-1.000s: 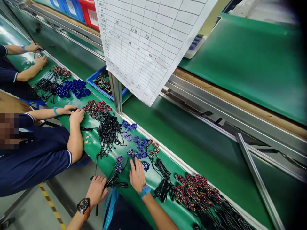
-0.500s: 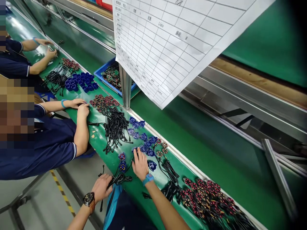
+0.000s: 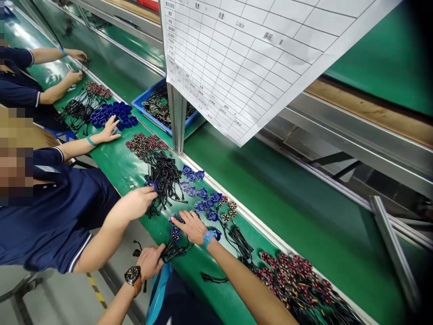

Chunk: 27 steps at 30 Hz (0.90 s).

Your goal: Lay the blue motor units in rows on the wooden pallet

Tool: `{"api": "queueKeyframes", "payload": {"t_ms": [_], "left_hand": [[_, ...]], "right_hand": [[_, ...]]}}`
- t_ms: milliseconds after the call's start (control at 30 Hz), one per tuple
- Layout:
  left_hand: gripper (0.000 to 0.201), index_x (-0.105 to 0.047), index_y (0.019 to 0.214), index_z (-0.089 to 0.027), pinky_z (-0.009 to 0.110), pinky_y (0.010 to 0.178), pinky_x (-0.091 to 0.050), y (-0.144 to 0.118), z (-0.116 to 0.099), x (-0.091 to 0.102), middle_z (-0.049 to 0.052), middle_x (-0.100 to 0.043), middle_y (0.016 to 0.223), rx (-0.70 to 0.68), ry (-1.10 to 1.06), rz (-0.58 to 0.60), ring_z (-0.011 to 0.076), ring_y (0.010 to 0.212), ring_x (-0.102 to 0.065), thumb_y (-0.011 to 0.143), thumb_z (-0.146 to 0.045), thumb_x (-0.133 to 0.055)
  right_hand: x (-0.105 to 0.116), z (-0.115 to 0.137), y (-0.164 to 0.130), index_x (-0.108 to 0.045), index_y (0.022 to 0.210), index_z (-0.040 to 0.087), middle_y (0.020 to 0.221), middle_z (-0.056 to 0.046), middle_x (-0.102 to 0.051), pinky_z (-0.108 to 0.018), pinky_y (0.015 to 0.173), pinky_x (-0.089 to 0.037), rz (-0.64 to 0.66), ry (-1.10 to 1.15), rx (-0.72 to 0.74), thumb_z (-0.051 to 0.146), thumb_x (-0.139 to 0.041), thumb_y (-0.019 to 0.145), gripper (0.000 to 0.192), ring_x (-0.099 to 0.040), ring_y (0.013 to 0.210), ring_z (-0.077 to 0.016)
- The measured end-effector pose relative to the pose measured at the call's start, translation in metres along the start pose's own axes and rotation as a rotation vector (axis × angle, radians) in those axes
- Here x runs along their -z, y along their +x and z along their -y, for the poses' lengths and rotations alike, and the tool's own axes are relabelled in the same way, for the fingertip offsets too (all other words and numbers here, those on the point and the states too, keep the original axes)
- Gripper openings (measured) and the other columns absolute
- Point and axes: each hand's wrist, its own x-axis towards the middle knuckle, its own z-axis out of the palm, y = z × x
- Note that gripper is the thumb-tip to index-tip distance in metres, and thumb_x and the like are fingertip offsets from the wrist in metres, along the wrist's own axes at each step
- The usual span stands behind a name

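Observation:
My left hand (image 3: 150,262), at the table's front edge, is closed around a bundle of black cables (image 3: 174,252) whose ends hang below it. The cables lead up to blue plastic housings with copper coils inside, one of them a blue housing (image 3: 175,235) lying on the green surface. My right hand (image 3: 192,228) reaches across just above, its fingers bent down over another blue housing, which they partly hide. Beyond my right fingers lie several empty blue housings (image 3: 202,193), and a few loose coil rings (image 3: 232,205) with black cables are beside them.
A large pile of red-black coils (image 3: 291,275) lies at right. At left, a co-worker's hand (image 3: 137,203) holds a blue part near a black cable heap (image 3: 164,174). A blue tray (image 3: 138,104) stands behind a metal post (image 3: 177,122). A printed sheet (image 3: 257,67) hangs overhead.
My right hand has moved left to the coil-fitted housings. My left hand has shifted slightly right, still on the cables. The nearby co-worker's hands have separated, one bringing a blue part closer.

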Motion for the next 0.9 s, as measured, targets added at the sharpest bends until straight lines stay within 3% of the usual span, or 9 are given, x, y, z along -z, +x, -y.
{"api": "queueKeyframes", "payload": {"t_ms": [100, 267, 433, 567, 733, 900], "left_hand": [[0.058, -0.043, 0.135, -0.023, 0.039, 0.081, -0.048, 0.003, -0.005, -0.007, 0.010, -0.071, 0.111, 0.042, -0.017, -0.030, 0.0278, 0.100, -0.068, 0.078, -0.019, -0.049], [0.042, -0.048, 0.131, -0.027, 0.043, 0.078, -0.051, 0.008, -0.012, -0.024, 0.011, -0.072, 0.106, 0.117, -0.048, -0.058, 0.0294, 0.097, -0.069, 0.091, -0.038, -0.045], [0.041, -0.050, 0.129, -0.030, 0.039, 0.078, -0.051, 0.005, -0.010, -0.037, 0.008, -0.071, 0.107, 0.080, -0.122, -0.075, 0.0265, 0.097, -0.070, 0.089, -0.030, -0.047], [0.035, -0.051, 0.128, -0.028, 0.038, 0.077, -0.053, 0.003, -0.011, -0.043, 0.011, -0.064, 0.119, 0.061, -0.059, -0.122, 0.0265, 0.095, -0.070, 0.096, -0.039, -0.041], [0.021, -0.056, 0.112, -0.022, 0.032, 0.068, -0.050, 0.012, -0.022, -0.040, 0.009, -0.059, 0.116, 0.023, 0.117, -0.106, 0.0229, 0.086, -0.070, 0.095, -0.033, -0.049], [0.010, -0.057, 0.098, -0.021, 0.030, 0.067, -0.046, 0.023, -0.032, -0.019, 0.007, -0.064, 0.111, -0.084, 0.235, -0.013, 0.0220, 0.084, -0.070, 0.090, -0.025, -0.052]], "right_hand": [[0.009, 0.000, 0.009, -0.034, 0.153, 0.034, 0.158, -0.010, -0.033, -0.041, 0.095, -0.036, 0.025, 0.011, 0.036, 0.019, -0.065, 0.076, 0.084, -0.053, 0.111, -0.0276], [0.005, 0.008, 0.006, -0.034, 0.153, 0.030, 0.142, -0.015, -0.048, -0.038, 0.085, -0.037, 0.030, -0.055, -0.019, 0.030, -0.054, 0.091, 0.065, -0.054, 0.097, -0.0251], [-0.015, 0.026, -0.021, -0.043, 0.148, 0.026, 0.132, -0.016, -0.053, -0.037, 0.085, -0.037, -0.060, -0.065, -0.209, 0.039, -0.051, 0.097, 0.054, -0.056, 0.093, -0.0225], [-0.026, 0.043, -0.041, -0.046, 0.146, 0.025, 0.127, -0.014, -0.058, -0.036, 0.084, -0.037, -0.135, -0.087, -0.340, 0.037, -0.045, 0.100, 0.047, -0.058, 0.091, -0.0211], [-0.036, 0.056, -0.058, -0.048, 0.146, 0.024, 0.133, -0.013, -0.058, -0.036, 0.083, -0.039, -0.208, -0.114, -0.537, 0.035, -0.042, 0.101, 0.046, -0.059, 0.090, -0.0211], [-0.043, 0.058, -0.074, -0.053, 0.142, 0.025, 0.130, -0.010, -0.061, -0.034, 0.083, -0.041, -0.290, -0.086, -0.642, 0.035, -0.045, 0.099, 0.045, -0.062, 0.088, -0.0192]]}}
